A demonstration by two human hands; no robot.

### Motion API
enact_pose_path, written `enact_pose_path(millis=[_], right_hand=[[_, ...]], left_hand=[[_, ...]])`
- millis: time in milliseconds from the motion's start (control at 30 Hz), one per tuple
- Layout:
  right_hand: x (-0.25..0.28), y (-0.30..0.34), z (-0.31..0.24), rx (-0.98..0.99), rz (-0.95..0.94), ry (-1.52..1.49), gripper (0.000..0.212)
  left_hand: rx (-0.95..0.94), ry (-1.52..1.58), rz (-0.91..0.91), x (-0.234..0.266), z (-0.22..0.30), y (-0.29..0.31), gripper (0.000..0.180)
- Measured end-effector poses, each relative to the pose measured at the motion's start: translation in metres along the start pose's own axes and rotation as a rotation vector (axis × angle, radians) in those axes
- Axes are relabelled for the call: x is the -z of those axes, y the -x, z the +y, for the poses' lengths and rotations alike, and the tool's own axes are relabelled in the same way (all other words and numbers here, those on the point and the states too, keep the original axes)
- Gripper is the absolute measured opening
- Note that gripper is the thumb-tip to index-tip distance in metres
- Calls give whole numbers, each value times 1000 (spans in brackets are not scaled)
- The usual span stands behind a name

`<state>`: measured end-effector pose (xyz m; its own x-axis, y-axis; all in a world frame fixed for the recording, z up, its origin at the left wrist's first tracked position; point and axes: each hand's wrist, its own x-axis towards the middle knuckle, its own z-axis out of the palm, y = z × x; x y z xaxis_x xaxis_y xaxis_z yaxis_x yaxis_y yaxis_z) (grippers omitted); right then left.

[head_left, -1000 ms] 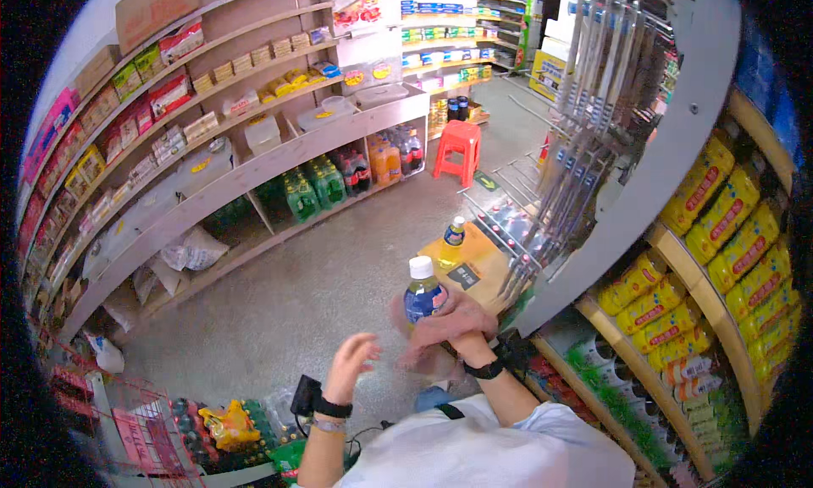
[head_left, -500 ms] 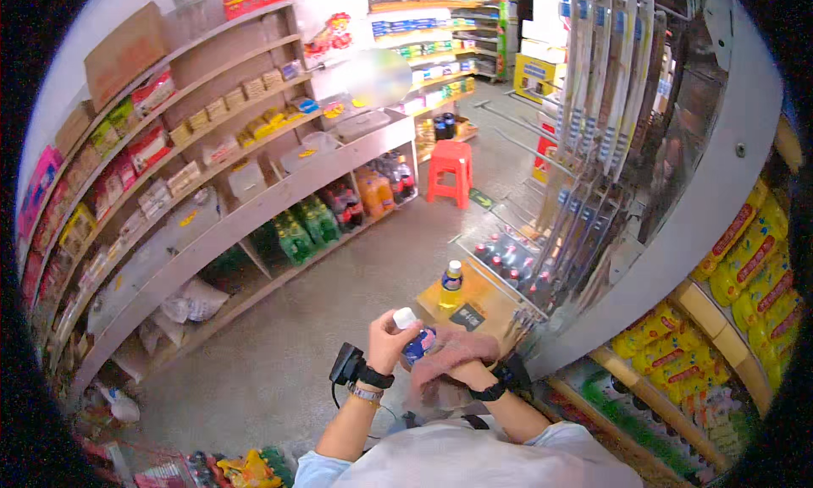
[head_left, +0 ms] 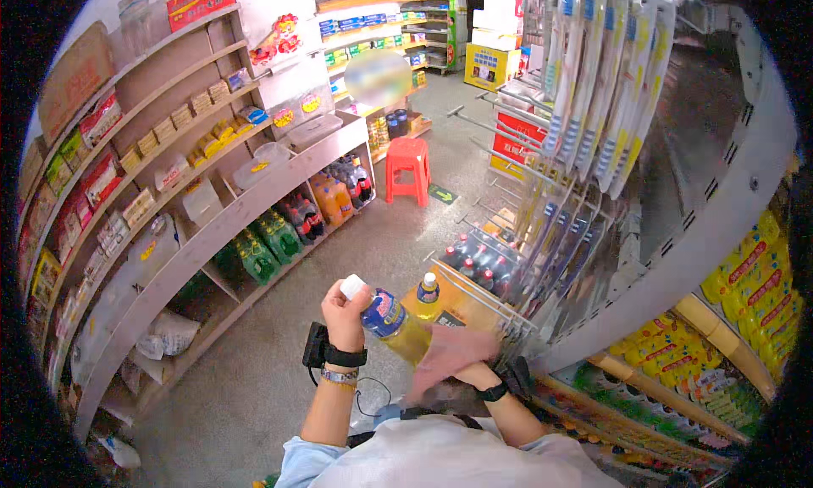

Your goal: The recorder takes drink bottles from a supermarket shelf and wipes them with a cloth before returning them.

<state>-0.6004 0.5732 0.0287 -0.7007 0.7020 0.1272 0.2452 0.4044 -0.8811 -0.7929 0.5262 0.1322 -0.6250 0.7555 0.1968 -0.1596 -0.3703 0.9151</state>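
My left hand grips a bottle of yellow liquid at its neck, just below the white cap. The bottle has a blue label and tilts, cap up toward the left. A dusty-pink cloth is held against the bottle's lower end by my right hand. Most of my right fingers are hidden by the cloth, and its edge is smeared by motion. A second bottle of yellow liquid with a white cap stands upright on a cardboard box beyond the cloth.
Several dark bottles with red caps stand behind the box. Packaged toothbrushes hang from a wire rack at right, beside shelves of yellow packages. A long shelf unit curves along the left. A red stool stands farther off.
More of the held bottle's body shows now, as the cloth has slid to its lower end. My left hand has moved up and left with the cap end. The view has turned slightly right.
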Motion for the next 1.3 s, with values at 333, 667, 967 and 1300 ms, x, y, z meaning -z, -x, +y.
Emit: enact_pose_path(millis=[333, 667, 967, 1300], right_hand=[[-17, -28, -17, 27, 242, 116, 27], [-16, 11, 24, -211, 485, 152, 45], [-13, 75, 61, -265, 707, 45, 35], [-17, 148, 119, -810, 717, 151, 33]], left_hand=[[-1, -70, -59, 16, 2, -37, 11], [45, -220, -225, 10, -46, -57, 21], [-243, -838, -940, -4, -114, -64, 29], [-258, -835, -1055, -33, -223, -41, 24]])
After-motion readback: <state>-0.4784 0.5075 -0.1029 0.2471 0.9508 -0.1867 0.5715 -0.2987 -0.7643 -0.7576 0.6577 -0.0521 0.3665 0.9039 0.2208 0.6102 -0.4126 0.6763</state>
